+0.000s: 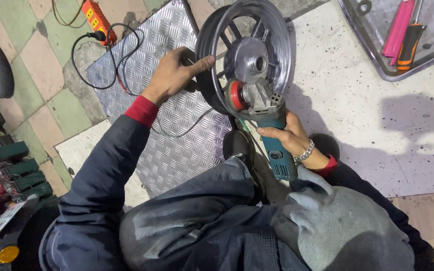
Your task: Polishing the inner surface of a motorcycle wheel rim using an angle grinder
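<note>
Tiled floor, checker plate (177,145) under me. My left hand (177,75) grips wheel (247,55) rim; right hand (287,135) wraps grinder (269,130). Orange power strip (95,16) top left.

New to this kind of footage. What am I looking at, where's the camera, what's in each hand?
There is one picture, taken by a camera on the person's head looking down at their own arms and lap. No robot is involved. The left hand grips the rim of a dark wheel rim that stands upright on the floor. The right hand holds a teal angle grinder, its red disc close against the wheel near the hub. Underneath lies a metal tread plate with a black cable running to an orange power strip. A metal tray at top right holds hand tools, and a grey glove lies on the lap.
</note>
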